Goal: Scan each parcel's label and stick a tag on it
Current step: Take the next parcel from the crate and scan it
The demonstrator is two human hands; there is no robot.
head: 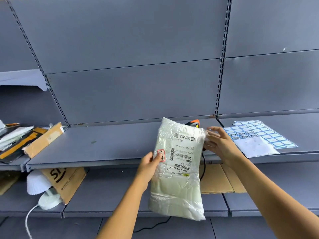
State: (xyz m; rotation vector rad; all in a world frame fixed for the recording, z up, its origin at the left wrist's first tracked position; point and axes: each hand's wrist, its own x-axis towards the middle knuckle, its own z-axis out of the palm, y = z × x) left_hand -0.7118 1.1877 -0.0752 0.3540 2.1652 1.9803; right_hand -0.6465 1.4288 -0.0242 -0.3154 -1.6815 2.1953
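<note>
A white plastic parcel (176,183) hangs upright in front of the grey shelf (96,145), its printed label facing me. My left hand (149,163) grips its left edge, thumb beside a red-bordered tag (161,155) stuck on the label. My right hand (218,144) is at the parcel's upper right corner, fingers spread and touching it. The orange and black scanner (194,123) lies on the shelf behind the parcel, mostly hidden. Sheets of blue-bordered tags (259,133) lie on the shelf to the right.
A stack of parcels and a cardboard box (34,140) sits at the shelf's left end. On the lower shelf are a brown box (65,180), a white object with a cable (46,199), and flat cardboard (222,180). A black cable (203,167) hangs from the shelf.
</note>
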